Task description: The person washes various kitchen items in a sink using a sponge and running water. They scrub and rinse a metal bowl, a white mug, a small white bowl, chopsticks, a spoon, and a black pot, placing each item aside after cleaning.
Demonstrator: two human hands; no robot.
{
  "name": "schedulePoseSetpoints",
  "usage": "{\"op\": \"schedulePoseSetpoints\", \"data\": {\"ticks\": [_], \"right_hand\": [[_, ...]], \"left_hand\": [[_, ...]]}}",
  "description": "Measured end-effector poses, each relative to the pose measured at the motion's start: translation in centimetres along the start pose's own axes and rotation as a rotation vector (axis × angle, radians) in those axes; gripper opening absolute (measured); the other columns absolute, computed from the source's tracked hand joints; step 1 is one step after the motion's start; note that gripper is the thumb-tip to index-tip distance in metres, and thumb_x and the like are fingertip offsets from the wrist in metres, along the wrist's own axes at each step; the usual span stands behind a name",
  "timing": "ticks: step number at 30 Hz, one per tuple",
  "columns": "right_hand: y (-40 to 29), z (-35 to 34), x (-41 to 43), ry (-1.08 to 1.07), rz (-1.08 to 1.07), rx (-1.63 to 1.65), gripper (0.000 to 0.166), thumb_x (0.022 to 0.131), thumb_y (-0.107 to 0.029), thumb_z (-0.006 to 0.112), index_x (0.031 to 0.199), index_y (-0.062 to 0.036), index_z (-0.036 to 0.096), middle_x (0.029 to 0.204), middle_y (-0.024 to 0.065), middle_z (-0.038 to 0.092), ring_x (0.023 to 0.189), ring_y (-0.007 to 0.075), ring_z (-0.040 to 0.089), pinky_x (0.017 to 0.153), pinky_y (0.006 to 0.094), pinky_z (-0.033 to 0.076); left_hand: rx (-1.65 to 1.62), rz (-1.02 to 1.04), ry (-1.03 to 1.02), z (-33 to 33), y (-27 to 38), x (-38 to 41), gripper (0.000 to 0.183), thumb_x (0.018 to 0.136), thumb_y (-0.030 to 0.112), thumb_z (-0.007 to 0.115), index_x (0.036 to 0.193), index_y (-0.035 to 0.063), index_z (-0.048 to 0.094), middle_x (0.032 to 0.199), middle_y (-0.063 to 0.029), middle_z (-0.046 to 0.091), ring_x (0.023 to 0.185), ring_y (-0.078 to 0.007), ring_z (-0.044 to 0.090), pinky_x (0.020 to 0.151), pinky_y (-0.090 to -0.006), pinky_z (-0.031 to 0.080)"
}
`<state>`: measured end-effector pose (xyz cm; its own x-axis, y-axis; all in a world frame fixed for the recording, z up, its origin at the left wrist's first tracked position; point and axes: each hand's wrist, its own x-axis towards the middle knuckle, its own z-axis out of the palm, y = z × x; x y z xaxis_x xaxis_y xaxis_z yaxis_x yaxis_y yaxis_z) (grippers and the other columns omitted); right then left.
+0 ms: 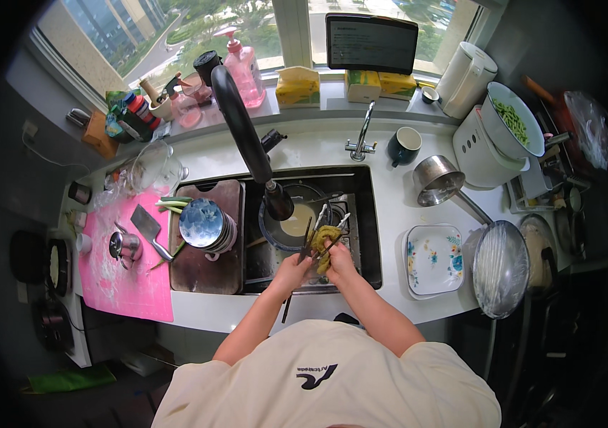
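Note:
Over the black sink (pixel 371 224), my left hand (pixel 291 274) grips a few dark chopsticks (pixel 286 310), whose lower ends reach past the sink's front edge. My right hand (pixel 341 263) is closed on a crumpled yellow-green cloth (pixel 326 235), with more thin dark sticks beside it. The two hands nearly meet, fingertips close to the cloth. White-tipped utensils (pixel 344 219) stick up just beyond it. Behind the hands a round pan (pixel 266 224) in the sink holds cloudy, cream-coloured liquid. A black faucet (pixel 240 128) arches above that pan.
Stacked blue-patterned bowls (pixel 202 222) stand on a brown cutting board (pixel 207 278) across the sink's left part. Further left, a metal spatula (pixel 147 222) and a small steel pot (pixel 126 245) rest on a pink mat (pixel 149 299). Floral plates (pixel 432 275) and a saucepan (pixel 438 182) are at right.

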<state>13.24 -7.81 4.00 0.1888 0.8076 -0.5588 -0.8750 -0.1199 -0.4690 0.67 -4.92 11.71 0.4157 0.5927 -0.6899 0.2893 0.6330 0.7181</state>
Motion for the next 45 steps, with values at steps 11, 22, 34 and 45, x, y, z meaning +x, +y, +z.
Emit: {"op": "schedulePoseSetpoints", "data": {"ticks": [11,22,34,45], "right_hand": [[-1.8,-0.2,3.9,0.096,0.068,0.198,0.023,0.088,-0.017,0.049,0.105,-0.0016,0.053,0.096,0.0101,0.059,0.082,0.0233,0.058,0.071,0.0365,0.049],[-4.2,-3.0,5.5,0.152,0.038,0.282,0.028,0.092,-0.019,0.040,0.112,-0.0018,0.049,0.108,0.0118,0.055,0.097,0.0254,0.055,0.083,0.0393,0.046],[-2.9,-2.2,-1.6,-0.118,0.173,0.127,0.037,0.092,-0.025,0.031,0.122,-0.0065,0.042,0.122,0.0096,0.048,0.112,0.0249,0.046,0.094,0.0401,0.037],[-0.7,1.4,-1.5,-0.106,-0.015,0.086,0.026,0.089,-0.010,0.044,0.114,-0.0031,0.045,0.110,0.0086,0.053,0.100,0.0212,0.053,0.085,0.0355,0.043]], "left_hand": [[0.351,0.153,0.046,-2.0,0.1,-0.7,0.018,0.090,0.019,0.049,0.077,0.0054,0.051,0.055,0.0035,0.042,0.047,-0.0060,0.035,0.044,-0.0220,0.027],[0.223,0.028,0.020,-4.5,-0.4,-1.9,0.019,0.090,0.019,0.048,0.081,0.0041,0.055,0.054,0.0019,0.045,0.045,-0.0059,0.037,0.042,-0.0200,0.027],[0.016,-0.020,-0.042,-3.7,1.4,-2.5,0.023,0.093,0.020,0.040,0.092,0.0048,0.057,0.055,0.0007,0.048,0.037,-0.0046,0.029,0.035,-0.0208,0.019],[0.136,-0.038,-0.034,-2.7,0.7,-2.2,0.020,0.092,0.023,0.045,0.087,0.0058,0.053,0.057,0.0036,0.043,0.043,-0.0043,0.032,0.038,-0.0195,0.022]]}}
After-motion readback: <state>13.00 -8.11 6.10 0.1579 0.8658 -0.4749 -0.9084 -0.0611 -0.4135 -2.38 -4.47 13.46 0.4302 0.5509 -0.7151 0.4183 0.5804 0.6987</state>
